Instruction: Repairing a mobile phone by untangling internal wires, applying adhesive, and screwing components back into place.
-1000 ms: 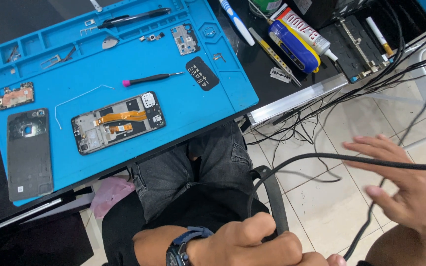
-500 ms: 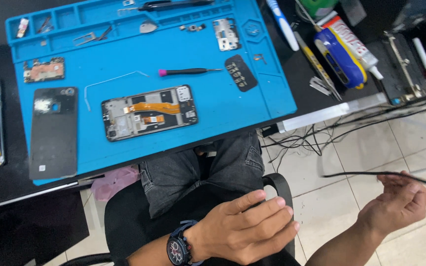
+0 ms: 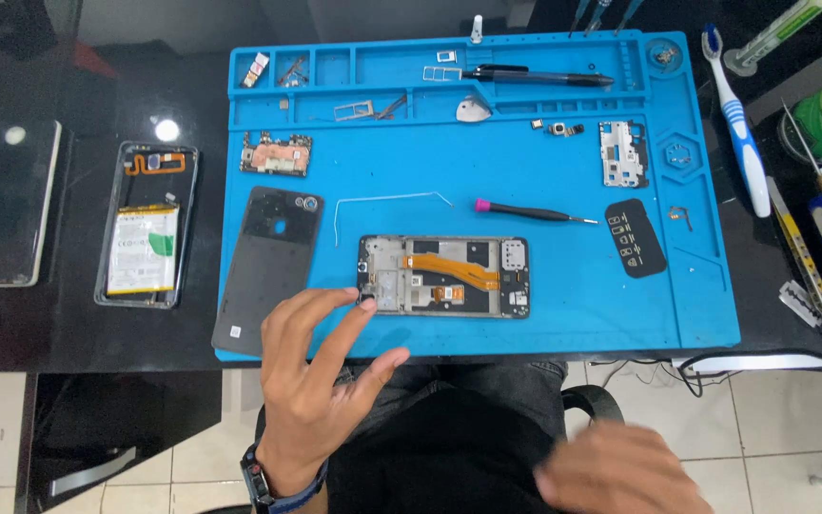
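— Two hands, what has each got?
— My left hand [image 3: 321, 381] has nothing: fingers spread loose, fingertips just reaching the opened phone frame [image 3: 443, 277], which lies flat on the blue mat [image 3: 563, 324] so parts stay put. My right hand [image 3: 620, 471] is blurred; I cannot tell.

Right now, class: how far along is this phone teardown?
Done: back cover off, circuit board out on the blue mat. In hand: left hand reaches the opened phone frame; right hand is empty. Left: orange ribbon cable remains inside.
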